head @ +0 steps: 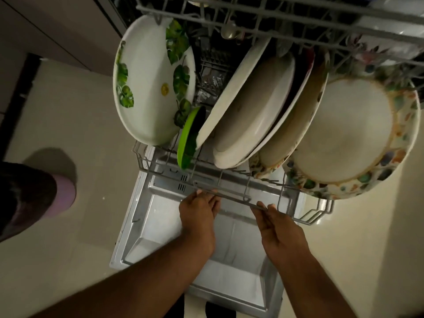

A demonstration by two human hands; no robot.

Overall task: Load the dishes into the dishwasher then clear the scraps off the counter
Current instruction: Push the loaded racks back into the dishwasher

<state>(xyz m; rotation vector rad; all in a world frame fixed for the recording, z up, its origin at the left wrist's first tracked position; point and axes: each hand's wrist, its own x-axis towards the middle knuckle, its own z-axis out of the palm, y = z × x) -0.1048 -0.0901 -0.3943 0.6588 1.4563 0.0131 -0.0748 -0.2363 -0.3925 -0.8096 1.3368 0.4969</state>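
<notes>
The dishwasher's lower rack [231, 180] is pulled out over the open door [160, 237]. Plates stand on edge in it: a leaf-patterned plate [149, 83] at the left, a small green plate [187, 143], a white plate [252, 111] in the middle, and a colourful-rimmed plate [348, 134] at the right. My left hand [199, 212] and my right hand [277, 228] both touch the rack's front rail, fingers on the wire. Whether the fingers curl round the rail is hard to see.
The upper rack [275, 17] hangs above the plates with items in it. A pale tiled floor [68, 122] surrounds the door. My foot in a purple slipper [62, 198] stands at the left. Cabinet fronts [57, 26] sit at top left.
</notes>
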